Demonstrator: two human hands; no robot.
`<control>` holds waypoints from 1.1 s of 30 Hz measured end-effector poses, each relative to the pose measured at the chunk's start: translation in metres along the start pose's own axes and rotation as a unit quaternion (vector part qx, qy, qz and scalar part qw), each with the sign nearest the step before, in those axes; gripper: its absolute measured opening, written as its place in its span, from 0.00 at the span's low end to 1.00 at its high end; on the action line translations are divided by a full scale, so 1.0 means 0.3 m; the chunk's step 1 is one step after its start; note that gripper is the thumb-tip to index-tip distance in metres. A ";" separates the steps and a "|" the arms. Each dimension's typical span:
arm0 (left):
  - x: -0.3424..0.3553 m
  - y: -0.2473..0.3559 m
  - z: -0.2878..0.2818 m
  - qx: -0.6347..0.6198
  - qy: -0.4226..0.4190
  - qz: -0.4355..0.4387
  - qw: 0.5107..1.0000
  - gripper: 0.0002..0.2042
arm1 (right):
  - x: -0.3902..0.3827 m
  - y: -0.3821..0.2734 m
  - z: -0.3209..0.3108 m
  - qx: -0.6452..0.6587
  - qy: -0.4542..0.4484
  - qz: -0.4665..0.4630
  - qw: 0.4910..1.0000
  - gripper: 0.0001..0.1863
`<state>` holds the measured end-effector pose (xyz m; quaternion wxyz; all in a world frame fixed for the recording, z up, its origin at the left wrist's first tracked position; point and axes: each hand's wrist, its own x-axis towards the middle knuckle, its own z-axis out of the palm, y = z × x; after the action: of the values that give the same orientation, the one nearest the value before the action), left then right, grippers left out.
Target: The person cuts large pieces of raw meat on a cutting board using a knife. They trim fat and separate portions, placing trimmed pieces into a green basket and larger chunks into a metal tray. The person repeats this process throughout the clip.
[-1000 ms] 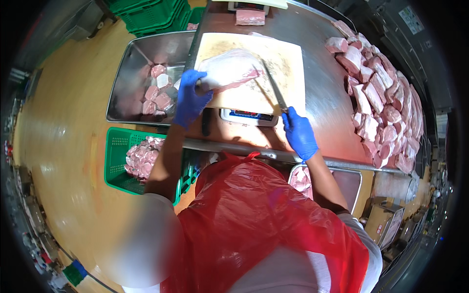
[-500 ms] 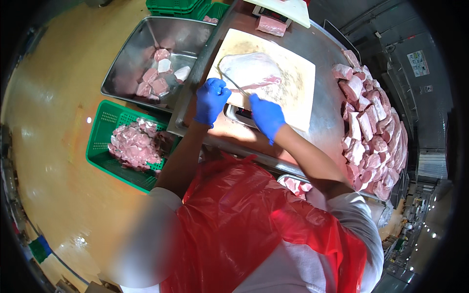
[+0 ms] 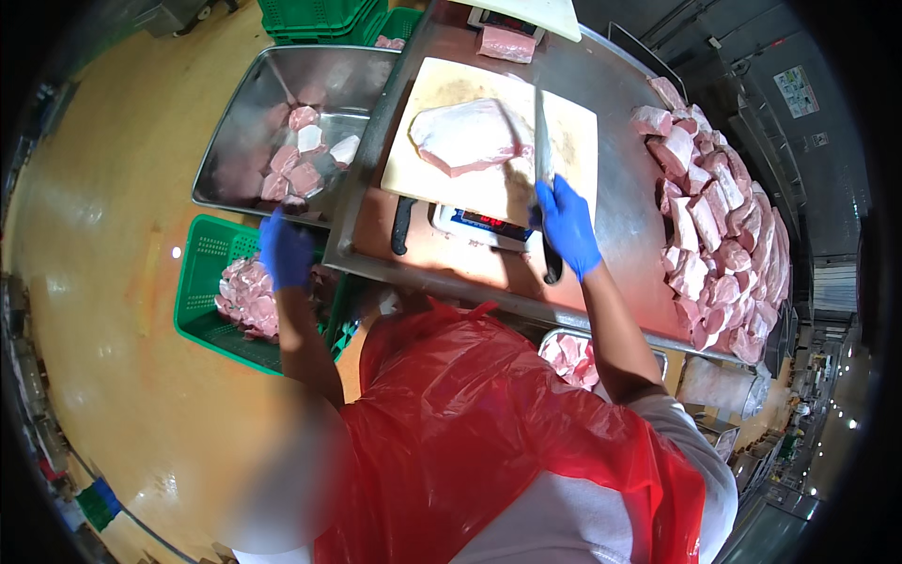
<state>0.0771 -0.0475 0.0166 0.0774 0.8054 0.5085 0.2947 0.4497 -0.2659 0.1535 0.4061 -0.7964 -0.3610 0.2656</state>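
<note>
A large pale piece of meat (image 3: 470, 134) with a pink cut edge lies on the white cutting board (image 3: 573, 193). To the right of the meat, my right hand (image 3: 567, 226), gloved in blue, is closed around a knife (image 3: 541, 141). Its blade points away from me and its dark handle end shows below the hand. My left hand (image 3: 285, 250), also in a blue glove, hangs over the green basket (image 3: 207, 320) of meat trimmings (image 3: 247, 301). Motion smears its fingers, and I cannot make out anything in them.
A steel tub (image 3: 225, 141) with several meat chunks adjoins the table's left side. A black-handled knife (image 3: 402, 226) lies beside a scale (image 3: 481, 224) at the board's near edge. Many meat pieces (image 3: 719, 226) are heaped at the right. Green crates (image 3: 315, 21) stand far left.
My left hand has left the board's near edge and swung left over the green basket. My right hand has moved right, taking the knife off the meat and turning its blade away from me.
</note>
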 end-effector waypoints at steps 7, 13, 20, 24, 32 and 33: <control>0.332 0.515 0.302 -0.354 0.084 0.300 0.882 0.17 | 0.333 0.113 0.112 0.040 0.102 -0.119 0.987 0.15; 0.086 0.583 0.273 -0.454 -0.042 0.081 0.886 0.22 | 0.275 -0.016 0.014 -0.125 0.153 -0.124 0.972 0.15; 0.105 0.611 0.213 -0.346 0.112 0.213 0.907 0.16 | 0.075 -0.115 0.262 -0.336 -0.063 -0.162 0.926 0.10; 0.102 0.578 0.217 -0.400 0.066 0.106 0.908 0.12 | 0.082 -0.145 0.292 -0.362 -0.065 -0.152 0.917 0.11; 0.109 0.535 0.201 -0.350 0.123 0.090 0.924 0.09 | -0.163 0.072 -0.055 -0.486 -0.189 -0.105 0.847 0.11; 0.099 0.545 0.214 -0.341 0.137 0.101 0.924 0.10 | -0.183 0.005 -0.095 -0.501 -0.196 -0.092 0.838 0.11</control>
<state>0.2482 -0.0874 0.0453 0.2471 0.7293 0.2983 0.5640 0.4379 -0.3228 0.1745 -0.1048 -0.7856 -0.5882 0.1611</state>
